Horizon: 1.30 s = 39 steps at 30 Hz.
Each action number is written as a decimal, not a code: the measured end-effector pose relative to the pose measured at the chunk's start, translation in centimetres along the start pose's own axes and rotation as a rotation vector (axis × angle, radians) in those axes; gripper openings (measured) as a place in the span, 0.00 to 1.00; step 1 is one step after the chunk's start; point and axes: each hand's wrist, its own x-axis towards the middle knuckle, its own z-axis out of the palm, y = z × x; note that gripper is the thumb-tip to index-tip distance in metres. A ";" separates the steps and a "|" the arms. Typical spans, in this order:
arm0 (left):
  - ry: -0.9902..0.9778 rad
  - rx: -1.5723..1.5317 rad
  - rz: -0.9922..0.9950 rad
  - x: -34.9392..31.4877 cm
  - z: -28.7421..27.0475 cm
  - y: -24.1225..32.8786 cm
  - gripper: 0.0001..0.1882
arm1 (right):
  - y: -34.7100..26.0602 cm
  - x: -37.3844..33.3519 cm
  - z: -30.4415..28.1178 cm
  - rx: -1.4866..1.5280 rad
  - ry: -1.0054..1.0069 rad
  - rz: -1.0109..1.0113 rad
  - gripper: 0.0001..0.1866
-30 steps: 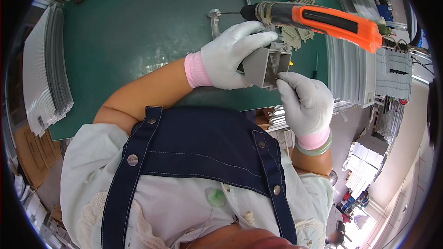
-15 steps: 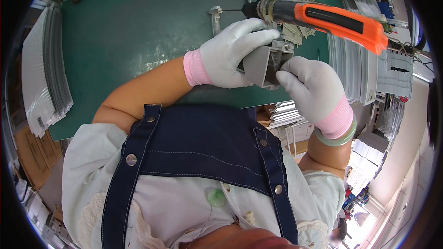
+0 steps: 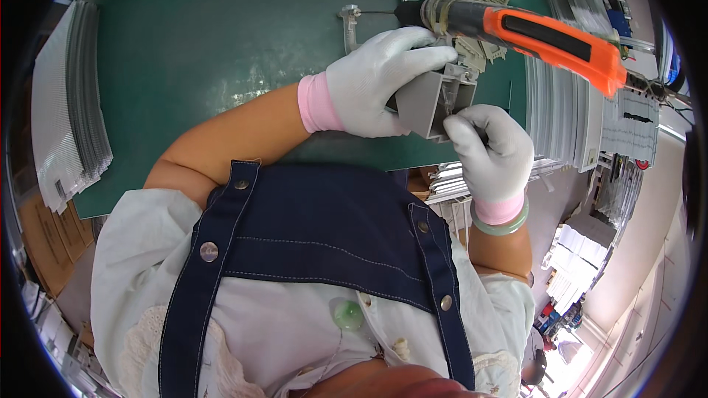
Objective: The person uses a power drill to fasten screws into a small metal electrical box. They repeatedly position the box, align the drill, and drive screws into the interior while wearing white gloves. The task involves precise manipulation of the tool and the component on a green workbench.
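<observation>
So the person's got a grey plastic channel piece (image 3: 431, 103), looks like a short length of cable duct, held up just above the near edge of the green table (image 3: 206, 51). The left hand (image 3: 376, 81), in a white glove with a pink cuff, is wrapped over the top and side of it, gripping firmly. The right hand (image 3: 490, 149), same kind of glove, is closed at the piece's lower right corner, fingertips pinching its end, maybe pressing something small in there, but that bit is too hidden to tell.

An orange-handled power screwdriver (image 3: 516, 28) hangs right over the piece with nobody holding it, bit pointing left toward a small metal fixture (image 3: 350, 18) on the table. Stacks of grey slotted strips (image 3: 74, 103) sit on the left edge, more of them (image 3: 560, 110) on the right.

As for progress, looks like mid-assembly: the piece is in hand and being fitted or checked, and with the driver untouched, any screwing step seems not done yet.
</observation>
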 end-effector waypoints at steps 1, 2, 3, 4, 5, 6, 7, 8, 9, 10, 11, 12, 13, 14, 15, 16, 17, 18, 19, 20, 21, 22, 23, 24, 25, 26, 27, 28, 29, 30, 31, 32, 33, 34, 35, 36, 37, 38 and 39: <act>0.002 0.000 0.005 0.0 0.0 0.0 0.52 | 0.1 0.0 0.1 -0.021 0.024 -0.066 0.08; 0.005 0.001 0.011 0.0 0.0 0.0 0.53 | 0.3 0.0 0.0 -0.188 0.031 -0.225 0.09; 0.005 0.004 0.013 0.0 -0.1 0.0 0.53 | 0.5 0.2 -0.2 -0.355 0.038 -0.389 0.11; 0.005 0.008 0.014 0.0 -0.2 0.0 0.53 | 0.7 0.2 -0.4 -0.523 0.046 -0.551 0.12; 0.005 0.011 0.016 0.0 -0.3 0.1 0.52 | 0.8 0.2 -0.6 -0.545 0.042 -0.595 0.15; 0.003 0.001 0.011 0.0 -0.2 0.1 0.52 | 1.0 -0.1 -0.7 -0.568 0.036 -0.638 0.18; 0.000 -0.010 0.006 0.0 -0.1 0.0 0.52 | 1.1 -0.5 -0.9 -0.591 0.029 -0.681 0.21; -0.003 -0.022 0.001 0.1 -0.1 0.0 0.52 | 1.2 -1.2 -1.0 -0.653 0.000 -0.661 0.29; -0.004 -0.015 0.001 0.1 -0.1 0.0 0.52 | 0.9 -1.6 -1.0 -0.659 -0.030 -0.624 0.29; -0.005 -0.009 0.000 0.1 -0.1 0.1 0.52 | 0.6 -1.9 -1.0 -0.665 -0.059 -0.586 0.29; -0.007 -0.003 0.000 0.2 -0.1 0.1 0.53 | 0.4 -2.1 -1.0 -0.670 -0.089 -0.548 0.30; 0.000 -0.014 0.002 0.2 -0.3 0.2 0.53 | 0.4 -2.1 -1.2 -0.601 -0.021 -0.531 0.30; 0.007 -0.026 0.004 0.4 -0.6 0.4 0.54 | 0.6 -2.1 -1.6 -0.532 0.046 -0.514 0.29; 0.015 -0.037 0.005 0.6 -0.9 0.5 0.54 | 0.3 -2.3 -2.2 -0.442 0.095 -0.438 0.28; 0.043 -0.138 -0.071 1.0 -1.0 0.6 0.55 | 0.0 -2.5 -2.7 -0.346 0.149 -0.364 0.27; 0.072 -0.237 -0.148 1.3 -1.2 0.7 0.55 | -0.4 -2.3 -3.0 -0.244 0.177 -0.293 0.25; 0.102 -0.336 -0.225 1.7 -1.5 0.8 0.56 | -0.8 -1.6 -3.1 -0.220 0.174 -0.297 0.23; 0.085 -0.401 -0.302 2.3 -1.8 1.1 0.56 | -1.2 -1.0 -3.3 -0.199 0.179 -0.295 0.22; 0.050 -0.356 -0.296 2.3 -2.0 1.4 0.56 | -1.6 -0.6 -3.4 -0.176 0.179 -0.286 0.20; 0.016 -0.310 -0.290 2.2 -2.0 1.6 0.56 | -2.0 -0.2 -3.3 -0.154 0.149 -0.297 0.19; -0.015 -0.259 -0.287 2.0 -1.9 1.5 0.56 | -2.8 0.8 -3.2 -0.175 0.113 -0.315 0.15; 0.085 -0.263 -0.214 1.6 -0.9 1.2 0.52 | -3.8 1.7 -3.0 -0.197 0.077 -0.333 0.12; 0.080 -0.195 -0.162 1.4 -0.7 0.9 0.52 | -3.9 2.5 -2.5 -0.257 0.009 -0.342 0.10; 0.075 -0.135 -0.113 1.4 -0.5 1.0 0.51 | -3.8 3.2 -2.1 -0.318 -0.061 -0.342 0.08; 0.069 -0.076 -0.063 1.4 -0.4 1.1 0.50 | -3.7 3.7 -1.9 -0.378 -0.131 -0.340 0.07; 0.062 -0.018 -0.012 1.3 -0.2 1.1 0.50 | -3.8 3.9 -1.9 -0.461 -0.221 -0.266 0.04; 0.058 0.003 -0.017 1.2 -0.1 1.1 0.50 | -3.9 4.2 -2.1 -0.499 -0.274 -0.274 0.04; 0.054 0.024 -0.022 1.0 0.0 1.0 0.50 | -4.0 4.5 -2.4 -0.536 -0.328 -0.282 0.04; 0.049 0.045 -0.026 0.8 0.2 0.8 0.50 | -3.9 4.8 -2.5 -0.574 -0.381 -0.290 0.04; 0.040 0.044 -0.028 0.5 0.5 0.6 0.50 | -3.6 5.2 -2.5 -0.541 -0.446 -0.258 0.04; 0.031 0.043 -0.030 0.1 0.8 0.4 0.50 | -3.2 5.6 -2.4 -0.506 -0.511 -0.226 0.04; 0.022 0.043 -0.032 -0.2 0.9 0.1 0.51 | -2.8 5.7 -2.3 -0.471 -0.575 -0.195 0.04; 0.020 0.040 -0.029 -0.4 1.1 0.1 0.50 | -2.5 5.4 -2.1 -0.469 -0.552 -0.186 0.04; 0.018 0.037 -0.025 -0.5 1.2 0.2 0.50 | -2.1 4.9 -1.8 -0.468 -0.530 -0.178 0.04; 0.017 0.034 -0.022 -0.6 1.3 0.1 0.50 | -1.9 4.5 -1.5 -0.466 -0.508 -0.170 0.05; 0.014 0.030 -0.020 -0.6 1.2 0.1 0.50 | -1.6 4.1 -1.3 -0.416 -0.448 -0.189 0.05; 0.012 0.026 -0.017 -0.5 1.1 0.1 0.50 | -1.4 3.7 -1.2 -0.366 -0.389 -0.208 0.05; 0.010 0.022 -0.015 -0.4 1.0 0.0 0.50 | -1.2 3.2 -1.1 -0.316 -0.329 -0.226 0.05; 0.026 0.026 -0.022 -0.4 1.0 -0.1 0.50 | -1.0 2.7 -0.9 -0.219 -0.243 -0.186 0.05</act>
